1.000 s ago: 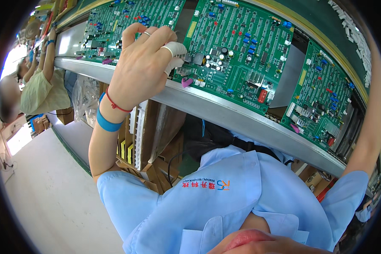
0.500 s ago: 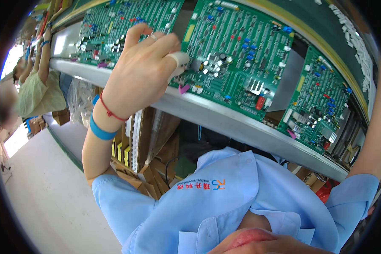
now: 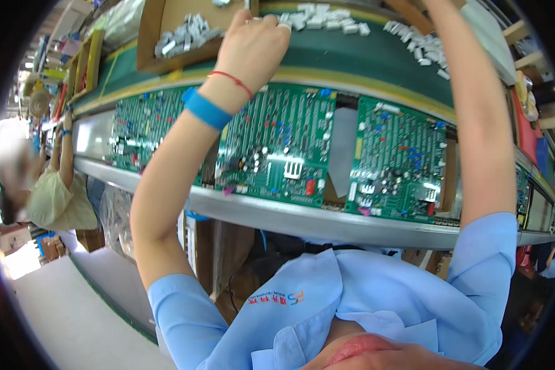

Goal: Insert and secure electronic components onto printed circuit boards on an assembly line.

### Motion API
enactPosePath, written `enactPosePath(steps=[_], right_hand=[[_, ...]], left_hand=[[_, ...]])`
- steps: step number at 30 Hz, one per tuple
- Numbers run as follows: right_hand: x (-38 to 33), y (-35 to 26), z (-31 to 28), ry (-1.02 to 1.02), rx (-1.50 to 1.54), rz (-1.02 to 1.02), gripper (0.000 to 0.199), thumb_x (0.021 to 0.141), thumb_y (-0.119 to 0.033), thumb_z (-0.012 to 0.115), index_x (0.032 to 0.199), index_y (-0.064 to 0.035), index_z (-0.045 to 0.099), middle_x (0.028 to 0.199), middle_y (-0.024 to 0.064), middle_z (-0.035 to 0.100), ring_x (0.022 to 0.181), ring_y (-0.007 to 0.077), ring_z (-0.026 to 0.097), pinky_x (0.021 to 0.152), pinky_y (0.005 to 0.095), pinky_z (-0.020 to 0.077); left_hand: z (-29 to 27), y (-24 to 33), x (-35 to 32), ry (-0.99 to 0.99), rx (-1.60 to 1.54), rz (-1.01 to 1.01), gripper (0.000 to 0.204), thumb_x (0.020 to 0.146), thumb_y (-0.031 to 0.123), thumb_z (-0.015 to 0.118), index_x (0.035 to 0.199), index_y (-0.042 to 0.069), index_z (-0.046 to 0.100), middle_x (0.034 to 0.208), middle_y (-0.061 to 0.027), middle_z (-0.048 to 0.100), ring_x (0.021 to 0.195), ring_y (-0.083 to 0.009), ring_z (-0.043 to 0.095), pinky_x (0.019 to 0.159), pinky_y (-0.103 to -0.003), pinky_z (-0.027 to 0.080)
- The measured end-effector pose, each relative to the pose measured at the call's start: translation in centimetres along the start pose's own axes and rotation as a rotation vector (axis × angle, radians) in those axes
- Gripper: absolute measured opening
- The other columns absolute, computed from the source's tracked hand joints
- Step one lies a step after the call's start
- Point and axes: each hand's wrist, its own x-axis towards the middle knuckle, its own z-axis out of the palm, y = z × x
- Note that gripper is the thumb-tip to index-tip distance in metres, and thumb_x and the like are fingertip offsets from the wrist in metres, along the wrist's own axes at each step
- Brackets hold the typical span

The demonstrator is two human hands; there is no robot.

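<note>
My left hand (image 3: 253,49) is raised over the green bench at the far side, its back toward me. Its fingers curl downward beside loose small white blocks (image 3: 327,17); the fingertips are hidden, so anything pinched there does not show. A red string and a blue wrist strap (image 3: 207,110) circle that wrist, and a pale band wraps one finger. My right forearm (image 3: 481,123) stretches up past the top edge, leaving the hand out of the picture. Below the arms, green circuit boards (image 3: 271,145) filled with components stand in a row on a metal rail (image 3: 259,213).
A cardboard box (image 3: 151,31) at the far left holds grey-white parts (image 3: 188,36). More white blocks (image 3: 416,43) lie near my right forearm. At left, another person (image 3: 61,191) works along the line. A pale tabletop (image 3: 74,296) lies at the lower left.
My left hand has moved from the boards to the white blocks on the far bench. My right forearm has swung inward and up. The view has shifted, showing more of the bench.
</note>
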Motion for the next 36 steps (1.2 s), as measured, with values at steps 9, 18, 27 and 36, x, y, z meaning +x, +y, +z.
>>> enactPosePath(steps=[9, 18, 27, 36], right_hand=[[-3.0, -4.0, -1.9, -0.077, -0.169, 0.361, 0.037, 0.072, -0.019, 0.071, 0.106, -0.0047, 0.064, 0.107, 0.0206, 0.066, 0.099, 0.0345, 0.062, 0.084, 0.0412, 0.049], [-6.0, -6.8, -2.6, 0.101, -0.092, -0.077, 0.036, 0.081, -0.014, 0.063, 0.117, -0.0125, 0.064, 0.117, 0.0184, 0.061, 0.109, 0.0339, 0.058, 0.091, 0.0413, 0.0461], [-6.2, -6.4, -1.4, 0.352, -0.362, 0.207, 0.015, 0.084, -0.012, 0.055, 0.09, -0.0015, 0.064, 0.1, 0.0209, 0.066, 0.094, 0.0362, 0.064, 0.078, 0.0462, 0.0514], [-5.0, -3.3, -5.9, 0.846, 1.726, 0.309, 0.013, 0.09, -0.009, 0.049, 0.097, -0.0009, 0.056, 0.068, 0.0116, 0.055, 0.055, 0.0246, 0.057, 0.042, 0.0343, 0.0478]], left_hand=[[4.7, 1.2, 1.7, -0.167, 0.067, -0.112, 0.013, 0.082, 0.009, 0.055, 0.078, 0.011, 0.067, 0.081, -0.0097, 0.064, 0.076, -0.024, 0.065, 0.085, -0.039, 0.039], [4.6, 0.0, 3.0, -0.327, -0.265, -0.205, 0.022, 0.073, 0.003, 0.062, 0.096, 0.005, 0.061, 0.102, -0.019, 0.057, 0.088, -0.0352, 0.063, 0.079, -0.046, 0.047], [4.2, 0.6, 3.1, -0.278, -0.284, -0.05, 0.03, 0.07, -0.008, 0.057, 0.098, 0.003, 0.057, 0.1, -0.0201, 0.054, 0.089, -0.0386, 0.062, 0.075, -0.045, 0.053], [4.7, -0.1, 4.0, -0.139, -0.616, -0.213, 0.022, 0.079, 0.005, 0.066, 0.101, 0.005, 0.066, 0.098, -0.0176, 0.061, 0.083, -0.035, 0.063, 0.077, -0.042, 0.051]])
